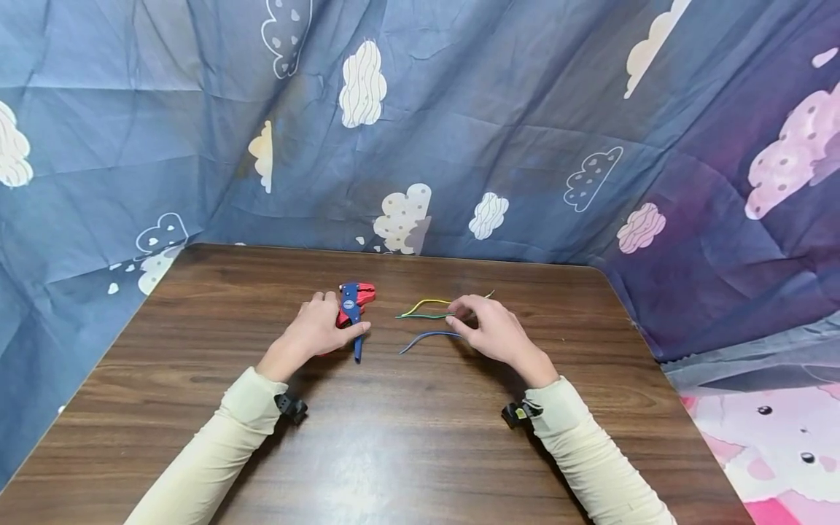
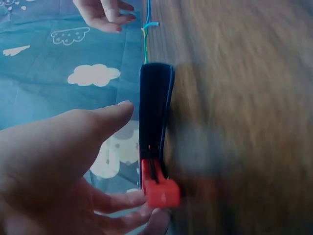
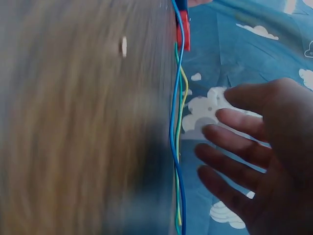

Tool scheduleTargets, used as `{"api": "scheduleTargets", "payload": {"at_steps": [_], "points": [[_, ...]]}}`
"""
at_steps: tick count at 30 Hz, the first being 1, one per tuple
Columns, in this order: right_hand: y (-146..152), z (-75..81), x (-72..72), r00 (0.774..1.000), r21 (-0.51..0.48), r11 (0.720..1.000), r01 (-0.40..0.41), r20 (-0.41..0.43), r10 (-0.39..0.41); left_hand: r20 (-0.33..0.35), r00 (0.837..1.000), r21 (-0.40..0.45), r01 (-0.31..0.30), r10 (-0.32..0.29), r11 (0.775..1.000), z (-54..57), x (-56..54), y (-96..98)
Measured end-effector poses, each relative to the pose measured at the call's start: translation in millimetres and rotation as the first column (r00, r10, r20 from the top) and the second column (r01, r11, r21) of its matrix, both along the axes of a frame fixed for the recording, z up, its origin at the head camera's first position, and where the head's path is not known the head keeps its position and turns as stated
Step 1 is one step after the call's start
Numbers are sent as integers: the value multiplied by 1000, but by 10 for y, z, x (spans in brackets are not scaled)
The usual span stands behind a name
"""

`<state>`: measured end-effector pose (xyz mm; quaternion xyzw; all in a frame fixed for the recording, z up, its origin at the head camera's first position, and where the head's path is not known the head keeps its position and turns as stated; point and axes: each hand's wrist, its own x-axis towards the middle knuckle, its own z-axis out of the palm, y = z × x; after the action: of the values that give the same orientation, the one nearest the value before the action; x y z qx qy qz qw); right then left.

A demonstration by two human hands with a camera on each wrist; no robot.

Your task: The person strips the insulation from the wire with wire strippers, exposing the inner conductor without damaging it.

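A wire stripper (image 1: pixel 349 295) with blue and red parts lies left of the middle of the table. Beside it is my left hand (image 1: pixel 316 329), thumb extended near the blue handle (image 2: pixel 155 98). In the left wrist view the thumb stands apart from that handle, while the other fingers reach to the red end (image 2: pixel 163 193). My right hand (image 1: pixel 494 332) hovers over three wires with its fingers loosely bent and spread, holding nothing. These are a yellow wire (image 1: pixel 425 301), a green wire (image 1: pixel 426 316) and a blue wire (image 1: pixel 425 335); the hand partly hides them in the head view.
Brown wood-grain table (image 1: pixel 367 437) extends under both arms. Behind it hangs a dark blue curtain (image 1: pixel 453 138) with cloud prints, meeting the table's far edge. A pink and white printed cloth (image 1: pixel 774 437) shows at the right.
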<state>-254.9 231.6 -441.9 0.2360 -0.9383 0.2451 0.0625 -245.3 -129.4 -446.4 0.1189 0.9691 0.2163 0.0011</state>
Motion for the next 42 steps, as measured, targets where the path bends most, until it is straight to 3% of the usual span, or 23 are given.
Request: {"api": "scheduleTargets", "payload": {"at_steps": [5, 11, 22, 24, 27, 29, 31, 37, 38, 42], "points": [[-33, -26, 23, 994, -2, 998, -61, 86, 61, 39, 998, -39, -38, 40, 999, -30, -5, 60], [-59, -34, 48, 980, 23, 991, -129, 154, 124, 121, 986, -53, -108, 114, 993, 15, 17, 76], [-62, -50, 27, 978, 43, 987, -154, 149, 146, 117, 986, -27, -118, 120, 993, -11, -6, 37], [-61, -58, 24, 977, 48, 987, -155, 153, 146, 95, 988, -15, -117, 118, 993, -96, -58, 15], [-61, -63, 20, 976, 57, 985, -160, 158, 150, 93, 989, 13, -118, 116, 993, -102, -55, 27], [-62, -61, 17, 975, 63, 984, -168, 157, 156, 98, 988, 32, -122, 118, 992, -111, -54, 34], [-66, -56, 16, 975, 69, 982, -173, 156, 161, 126, 984, 41, -128, 122, 991, -39, -7, 62], [-59, -44, 25, 973, 65, 982, -176, 163, 164, 160, 980, 55, -132, 122, 990, -66, -50, 47], [-57, -43, 29, 973, 63, 983, -172, 168, 159, 162, 979, 61, -131, 120, 989, -79, -66, 41], [-43, -51, 37, 972, 59, 984, -165, 179, 152, 136, 985, 68, -118, 108, 991, -333, -261, -37]]}}
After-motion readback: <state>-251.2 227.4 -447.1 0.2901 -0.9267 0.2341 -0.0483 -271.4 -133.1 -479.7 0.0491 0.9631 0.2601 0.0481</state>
